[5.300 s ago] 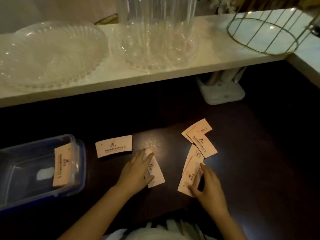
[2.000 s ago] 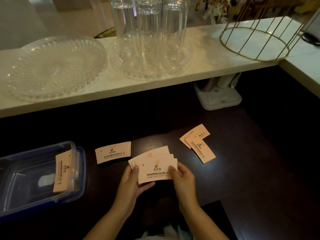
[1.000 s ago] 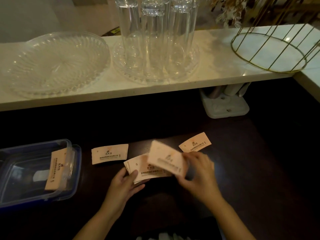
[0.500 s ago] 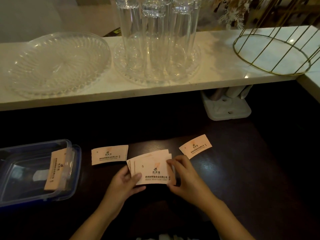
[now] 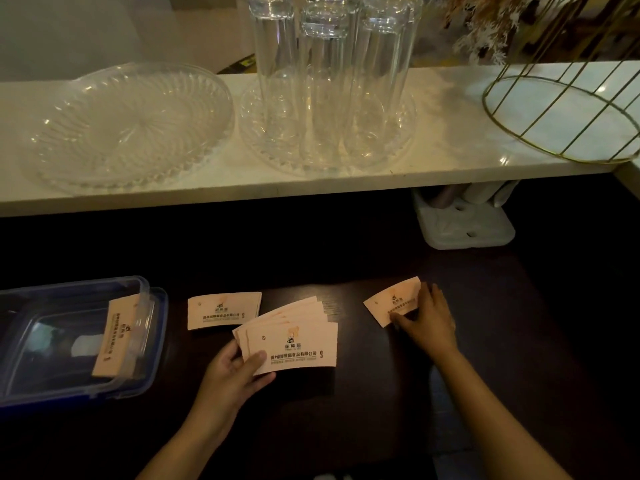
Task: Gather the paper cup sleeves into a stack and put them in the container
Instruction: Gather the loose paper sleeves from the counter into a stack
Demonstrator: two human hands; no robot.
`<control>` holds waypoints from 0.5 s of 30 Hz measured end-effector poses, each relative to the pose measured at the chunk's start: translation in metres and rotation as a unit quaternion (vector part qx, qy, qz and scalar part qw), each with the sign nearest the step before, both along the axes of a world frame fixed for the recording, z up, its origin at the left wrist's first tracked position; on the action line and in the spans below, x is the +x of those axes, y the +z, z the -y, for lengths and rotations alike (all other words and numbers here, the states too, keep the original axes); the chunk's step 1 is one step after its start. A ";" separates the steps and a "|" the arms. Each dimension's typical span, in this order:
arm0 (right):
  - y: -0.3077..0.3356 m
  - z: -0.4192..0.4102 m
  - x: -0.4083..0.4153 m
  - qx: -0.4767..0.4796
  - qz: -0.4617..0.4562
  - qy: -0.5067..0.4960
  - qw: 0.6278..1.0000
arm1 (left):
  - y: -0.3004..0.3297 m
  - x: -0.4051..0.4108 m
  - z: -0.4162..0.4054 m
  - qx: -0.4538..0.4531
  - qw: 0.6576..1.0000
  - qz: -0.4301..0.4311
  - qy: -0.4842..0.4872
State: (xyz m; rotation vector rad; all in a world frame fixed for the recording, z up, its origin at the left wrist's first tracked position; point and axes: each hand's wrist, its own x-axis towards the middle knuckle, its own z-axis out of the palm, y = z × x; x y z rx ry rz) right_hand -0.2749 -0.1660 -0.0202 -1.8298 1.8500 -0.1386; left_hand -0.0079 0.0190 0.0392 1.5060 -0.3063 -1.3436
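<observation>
My left hand (image 5: pixel 235 370) grips a fanned stack of pale peach paper cup sleeves (image 5: pixel 298 337) just above the dark table. My right hand (image 5: pixel 427 322) rests its fingers on a single sleeve (image 5: pixel 391 301) lying on the table to the right; thumb and fingers pinch its near edge. Another lone sleeve (image 5: pixel 223 310) lies flat to the left of the stack. A clear plastic container with a blue rim (image 5: pixel 152 341) sits at the left, and one sleeve (image 5: pixel 116 337) leans inside it against its right wall.
A white shelf (image 5: pixel 450 133) runs across the back, carrying a clear glass plate (image 5: pixel 128 126), several tall glasses on a second plate (image 5: pixel 329 84) and a gold wire basket (image 5: pixel 568 112). A white plastic block (image 5: pixel 464 226) sits under the shelf at the right.
My right hand has left the stack and reached right onto the lone sleeve. The left hand now holds the stack alone. Earlier, scattered sleeves were gathered into this stack.
</observation>
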 end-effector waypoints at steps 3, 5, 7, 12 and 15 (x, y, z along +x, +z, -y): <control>0.000 0.013 0.005 0.007 -0.043 -0.021 0.999 | -0.003 0.005 -0.004 0.005 1.000 -0.007 0.011; 0.001 0.016 0.012 0.005 -0.075 -0.023 0.997 | -0.004 0.007 -0.006 0.004 1.000 -0.008 0.018; 0.003 0.013 0.018 0.032 -0.086 -0.039 0.995 | -0.005 0.008 -0.007 0.003 1.000 -0.009 0.027; 0.026 -0.005 0.020 0.047 0.248 -0.156 0.955 | -0.008 0.009 -0.007 0.001 0.999 -0.012 0.043; 0.048 -0.028 0.018 0.072 0.500 -0.230 0.832 | -0.008 0.009 -0.006 -0.002 0.999 -0.010 0.044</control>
